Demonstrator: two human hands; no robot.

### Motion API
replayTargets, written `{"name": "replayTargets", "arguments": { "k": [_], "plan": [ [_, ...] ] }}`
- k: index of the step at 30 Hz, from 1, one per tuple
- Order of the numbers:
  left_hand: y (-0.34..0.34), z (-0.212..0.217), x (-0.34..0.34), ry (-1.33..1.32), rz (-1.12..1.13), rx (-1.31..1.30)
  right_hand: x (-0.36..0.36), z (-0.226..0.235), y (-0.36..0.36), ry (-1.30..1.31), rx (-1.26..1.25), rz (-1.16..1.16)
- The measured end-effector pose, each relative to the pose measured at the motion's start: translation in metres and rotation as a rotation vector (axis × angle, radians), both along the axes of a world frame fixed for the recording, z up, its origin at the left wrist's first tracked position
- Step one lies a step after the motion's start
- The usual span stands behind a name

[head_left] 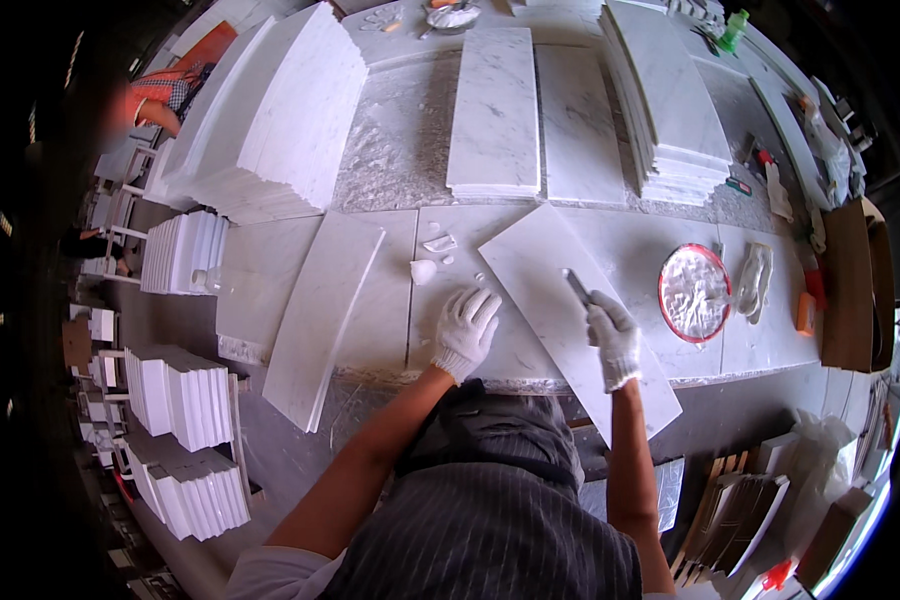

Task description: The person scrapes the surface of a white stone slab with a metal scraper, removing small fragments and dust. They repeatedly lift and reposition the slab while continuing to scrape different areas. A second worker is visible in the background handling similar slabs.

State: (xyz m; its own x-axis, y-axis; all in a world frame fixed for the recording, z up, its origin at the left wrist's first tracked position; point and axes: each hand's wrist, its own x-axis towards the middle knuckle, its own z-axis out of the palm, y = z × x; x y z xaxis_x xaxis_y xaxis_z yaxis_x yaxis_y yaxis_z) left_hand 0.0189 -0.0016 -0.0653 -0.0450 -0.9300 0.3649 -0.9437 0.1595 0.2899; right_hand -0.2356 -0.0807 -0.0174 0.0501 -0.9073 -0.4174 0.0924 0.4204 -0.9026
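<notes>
My left hand (466, 330), in a white knitted glove, lies flat on the stone-topped table with its fingers stretched out and nothing in them. It is just left of a white, grey-veined marble slab (560, 265) that lies slantwise and juts past the front edge. Over that slab, my gloved right hand (615, 340) grips a putty knife (577, 288), its grey blade pointing away from me. Small white lumps (424, 271) lie beyond my left hand. To the right stands a red-rimmed bowl (662, 297) of white paste, beside a crumpled glove (755, 278).
Another slab (325, 315) overhangs the table's front at left. Tall slab stacks stand at the far left (290, 110) and far right (670, 100), with more slabs (492, 115) between. A cardboard box (850, 290) is at right. Another person's arm (158, 115) shows at far left.
</notes>
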Motion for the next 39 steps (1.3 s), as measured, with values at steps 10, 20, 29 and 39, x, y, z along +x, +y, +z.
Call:
{"name": "replayTargets", "arguments": {
  "k": [10,20,29,39],
  "plan": [
    [0.066,0.018,0.027,0.136,0.207,-0.099,0.099,-0.040,-0.027,0.266,-0.238,0.155],
    [0.073,0.015,0.050,0.153,0.347,-0.080,0.120,-0.015,-0.021,0.797,-0.579,0.247],
    [0.010,0.023,0.069,0.243,0.588,-0.061,0.091,-0.015,0.000,-0.409,0.267,0.083],
    [-0.020,-0.013,0.079,0.415,0.525,-0.174,0.091,-0.016,-0.004,-0.203,0.081,0.122]
  ]
}}
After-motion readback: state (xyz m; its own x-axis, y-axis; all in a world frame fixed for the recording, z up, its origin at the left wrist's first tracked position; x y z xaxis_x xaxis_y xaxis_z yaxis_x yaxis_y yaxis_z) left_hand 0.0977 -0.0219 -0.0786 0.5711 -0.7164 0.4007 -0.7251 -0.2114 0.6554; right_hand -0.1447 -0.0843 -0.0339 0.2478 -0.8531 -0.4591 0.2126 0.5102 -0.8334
